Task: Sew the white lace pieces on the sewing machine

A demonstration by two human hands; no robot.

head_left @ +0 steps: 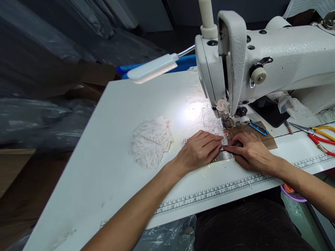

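Observation:
White lace [209,116] lies on the table beside and in front of the sewing machine's presser foot [224,122]. Fingers together, my left hand [200,148] rests on the lace just left of the foot and grips its near edge. My right hand [251,151] is closed, with thumb and index finger pinching the edge of the same lace right in front of the foot. The two hands' fingertips nearly meet there, over a shiny metal plate [225,156]. How much lace lies under the fingers is hidden.
A bunched lace piece [151,141] lies to the left. Blue thread snips [258,128] rest on brown board near my right hand. Scissors with yellow handles [311,130], red-handled scissors [321,143] and a black phone [270,111] are at right. A lamp [153,69] overhangs the back edge.

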